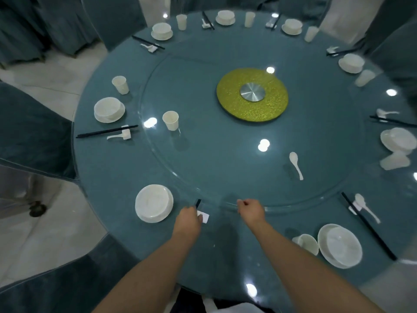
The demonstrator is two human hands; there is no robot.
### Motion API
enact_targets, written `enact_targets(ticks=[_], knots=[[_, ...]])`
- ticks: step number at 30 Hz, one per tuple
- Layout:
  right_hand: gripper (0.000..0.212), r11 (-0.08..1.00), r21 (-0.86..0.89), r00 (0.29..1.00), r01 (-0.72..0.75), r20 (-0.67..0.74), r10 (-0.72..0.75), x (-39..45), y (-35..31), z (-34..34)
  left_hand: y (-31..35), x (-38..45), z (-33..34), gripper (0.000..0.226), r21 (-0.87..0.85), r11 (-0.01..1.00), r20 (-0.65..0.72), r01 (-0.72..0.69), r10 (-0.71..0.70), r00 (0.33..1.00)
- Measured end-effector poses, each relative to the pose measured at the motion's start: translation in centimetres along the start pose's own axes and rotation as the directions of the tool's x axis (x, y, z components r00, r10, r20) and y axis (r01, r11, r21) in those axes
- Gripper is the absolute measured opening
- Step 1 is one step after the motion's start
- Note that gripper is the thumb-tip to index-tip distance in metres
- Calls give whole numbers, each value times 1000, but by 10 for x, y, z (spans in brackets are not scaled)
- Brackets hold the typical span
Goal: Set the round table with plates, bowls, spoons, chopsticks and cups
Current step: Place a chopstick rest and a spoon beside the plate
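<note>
My left hand [188, 219] is closed on black chopsticks [198, 202]; only their dark tip shows above my fingers. It hovers over a small white rest [204, 217], just right of a white plate with a bowl [154, 203] at the near edge of the round table [126, 177]. My right hand [251, 210] has its fingers curled at the rim of the glass turntable [225, 154], and I see nothing in it. A loose white cup [170, 120] and a loose white spoon [295, 164] sit on the turntable.
Several finished settings ring the table. At the near right are a plate with a bowl [340, 245], a cup [306, 242], chopsticks [367, 224] and a spoon [365, 206]. A yellow disc [252, 94] marks the centre. Covered chairs [33, 136] stand around.
</note>
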State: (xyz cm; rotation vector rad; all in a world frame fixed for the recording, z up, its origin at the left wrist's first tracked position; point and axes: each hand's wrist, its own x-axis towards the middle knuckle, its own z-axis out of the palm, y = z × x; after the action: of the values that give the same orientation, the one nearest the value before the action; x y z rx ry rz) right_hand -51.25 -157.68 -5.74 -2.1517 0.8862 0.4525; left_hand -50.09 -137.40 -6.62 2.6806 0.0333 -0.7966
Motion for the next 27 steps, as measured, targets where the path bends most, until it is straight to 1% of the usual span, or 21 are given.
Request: enact_targets(ticks=[2, 4, 6, 7, 12, 15, 19, 23, 27], knots=[[35, 1000, 14, 997, -23, -67, 24, 15, 3, -29, 27, 13, -4, 25, -14, 999, 3, -30, 30, 1000], [30, 998, 36, 990, -59, -126, 63, 33, 13, -59, 60, 27, -6, 29, -19, 998, 5, -65, 66, 998], [29, 995, 40, 982, -93, -159, 98, 50, 24, -85, 90, 37, -6, 32, -31, 996, 16, -89, 90, 996], [28, 992, 41, 976, -118, -182, 124, 67, 34, -106, 116, 49, 0, 32, -36, 994, 24, -102, 103, 994], [24, 987, 74, 950, -146, -268, 161, 106, 54, -148, 164, 69, 9, 31, -108, 992, 49, -61, 67, 997], [26, 984, 70, 942, -166, -284, 179, 131, 63, -167, 190, 83, 15, 29, -134, 989, 34, -64, 69, 997], [33, 990, -13, 949, -139, -288, 129, 162, 67, -176, 210, 100, 20, 27, -138, 989, 32, -58, 63, 997], [26, 981, -107, 964, -161, -229, 133, 181, 73, -171, 220, 109, 21, 27, -146, 988, 19, -57, 60, 998], [21, 979, -106, 965, -172, -219, 146, 186, 73, -164, 223, 110, 18, 25, -137, 988, 0, -71, 72, 997]])
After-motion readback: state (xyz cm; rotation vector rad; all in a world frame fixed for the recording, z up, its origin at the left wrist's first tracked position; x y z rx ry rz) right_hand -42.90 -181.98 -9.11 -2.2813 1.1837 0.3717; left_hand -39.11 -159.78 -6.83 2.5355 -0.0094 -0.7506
